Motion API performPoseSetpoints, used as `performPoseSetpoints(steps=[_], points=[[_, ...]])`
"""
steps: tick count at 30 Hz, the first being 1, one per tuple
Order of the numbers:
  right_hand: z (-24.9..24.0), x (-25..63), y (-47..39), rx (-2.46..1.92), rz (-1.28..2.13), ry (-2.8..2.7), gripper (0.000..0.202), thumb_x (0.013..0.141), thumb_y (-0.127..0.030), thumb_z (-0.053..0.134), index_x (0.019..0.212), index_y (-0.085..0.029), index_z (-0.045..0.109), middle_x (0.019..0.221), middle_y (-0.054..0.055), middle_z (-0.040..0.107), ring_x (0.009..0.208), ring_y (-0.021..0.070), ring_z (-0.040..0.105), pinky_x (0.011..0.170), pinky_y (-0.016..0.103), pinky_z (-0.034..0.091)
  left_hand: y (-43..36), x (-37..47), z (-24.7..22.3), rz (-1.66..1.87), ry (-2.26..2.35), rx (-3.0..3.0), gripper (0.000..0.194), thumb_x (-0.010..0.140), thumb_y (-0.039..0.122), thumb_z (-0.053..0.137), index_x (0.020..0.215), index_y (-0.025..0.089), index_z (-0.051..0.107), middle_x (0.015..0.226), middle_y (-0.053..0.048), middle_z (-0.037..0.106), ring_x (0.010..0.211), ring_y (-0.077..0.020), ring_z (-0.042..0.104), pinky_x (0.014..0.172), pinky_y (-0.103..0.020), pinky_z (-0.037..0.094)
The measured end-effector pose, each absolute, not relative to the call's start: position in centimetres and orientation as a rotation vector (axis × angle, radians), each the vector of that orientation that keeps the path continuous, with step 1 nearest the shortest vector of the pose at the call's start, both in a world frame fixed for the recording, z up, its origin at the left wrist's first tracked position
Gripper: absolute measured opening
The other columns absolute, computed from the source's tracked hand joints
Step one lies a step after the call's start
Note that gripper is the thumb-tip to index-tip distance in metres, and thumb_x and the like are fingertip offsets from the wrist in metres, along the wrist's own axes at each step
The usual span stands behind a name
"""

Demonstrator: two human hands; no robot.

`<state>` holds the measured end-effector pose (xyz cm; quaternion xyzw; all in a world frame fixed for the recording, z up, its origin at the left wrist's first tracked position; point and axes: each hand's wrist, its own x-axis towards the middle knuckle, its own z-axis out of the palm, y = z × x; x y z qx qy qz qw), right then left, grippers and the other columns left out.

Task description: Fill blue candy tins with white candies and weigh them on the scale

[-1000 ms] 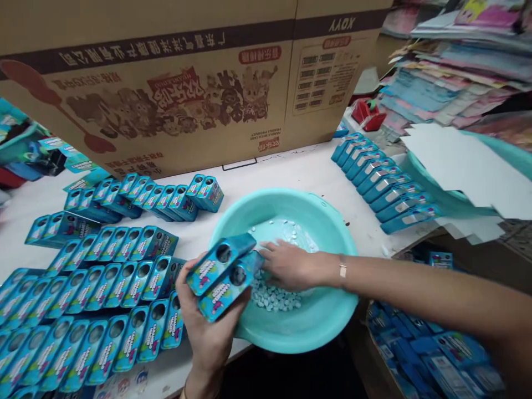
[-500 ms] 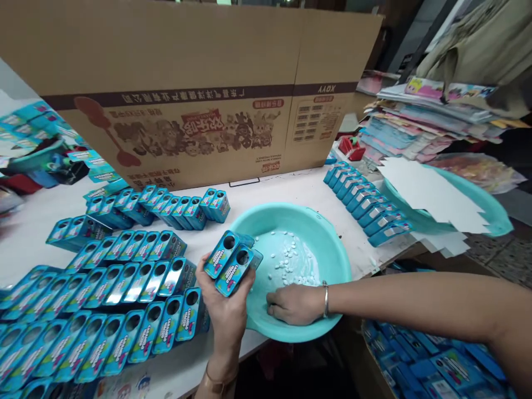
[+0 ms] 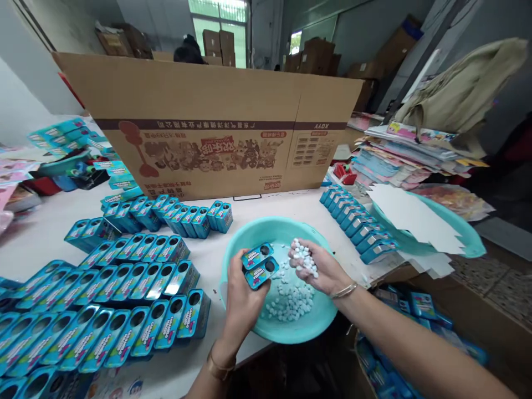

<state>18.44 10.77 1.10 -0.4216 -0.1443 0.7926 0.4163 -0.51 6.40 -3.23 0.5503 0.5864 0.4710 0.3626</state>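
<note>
- We are gripping two blue boxes [image 3: 260,270] in our left hand [image 3: 244,296], above the left side of the turquoise basin [image 3: 299,329].
- We are cupping a heap of pale pellets [image 3: 305,260] in our right hand [image 3: 325,270], apart from the boxes.
- Below, loose pellets [image 3: 291,305] are lying in the basin; rows of similar boxes [image 3: 139,280] are standing left.

The tins [image 3: 259,272] in your left hand [image 3: 245,302] read "CARAMELO", as do the rowed tins [image 3: 146,332] left of your grip. Beyond it, the carton [image 3: 233,100] shows "XQYY" and Chinese lettering, upside down.
</note>
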Motion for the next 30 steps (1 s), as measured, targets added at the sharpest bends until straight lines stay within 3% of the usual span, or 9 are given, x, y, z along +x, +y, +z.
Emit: performPoseSetpoints(steps=[4,10,17,25,30], points=[[1.7,15.7,9.8,-0.989,1.544,-0.193,0.008,0.080,-0.029,0.057,0.077,-0.022,0.056,0.072,0.000,0.061,0.059,0.0130,0.056,0.054,0.026,0.052,6.6,1.1,-3.1,1.086,1.486,1.591,0.065,0.066,0.017,0.068,0.127,0.020,0.044,0.121,-0.011,0.058,0.118,-0.0296,0.055,0.102,-0.049,0.044],[1.6,12.8,8.7,-0.963,1.085,-0.410,0.013,0.077,-0.036,0.061,0.081,-0.023,0.061,0.084,0.001,0.066,0.083,0.0187,0.063,0.083,0.034,0.051,6.3,2.1,-2.8,0.994,1.473,1.741,0.064,0.066,0.017,0.067,0.126,0.018,0.045,0.123,-0.012,0.060,0.119,-0.0309,0.056,0.102,-0.050,0.044],[1.5,13.3,8.9,-0.939,1.112,-0.636,0.011,0.079,-0.032,0.061,0.080,-0.022,0.062,0.085,0.001,0.066,0.083,0.0179,0.061,0.080,0.031,0.047,6.3,2.3,-2.3,0.963,1.453,1.709,0.067,0.065,0.016,0.068,0.127,0.017,0.045,0.124,-0.014,0.061,0.118,-0.0309,0.057,0.100,-0.048,0.045],[2.5,14.3,9.1,-0.943,1.222,-0.656,0.013,0.069,-0.026,0.069,0.081,-0.021,0.066,0.086,0.001,0.067,0.083,0.0164,0.060,0.081,0.031,0.045,6.6,2.4,-1.5,0.923,1.336,1.620,0.070,0.060,0.015,0.070,0.125,0.018,0.046,0.122,-0.012,0.062,0.114,-0.0299,0.060,0.098,-0.047,0.046],[2.3,15.1,8.7,-0.965,1.196,-0.677,0.015,0.070,-0.030,0.071,0.080,-0.021,0.065,0.081,0.000,0.065,0.082,0.0166,0.059,0.080,0.031,0.045,6.7,2.3,-1.7,0.964,1.340,1.592,0.069,0.060,0.014,0.070,0.125,0.019,0.046,0.121,-0.010,0.062,0.112,-0.0287,0.060,0.098,-0.045,0.046]])
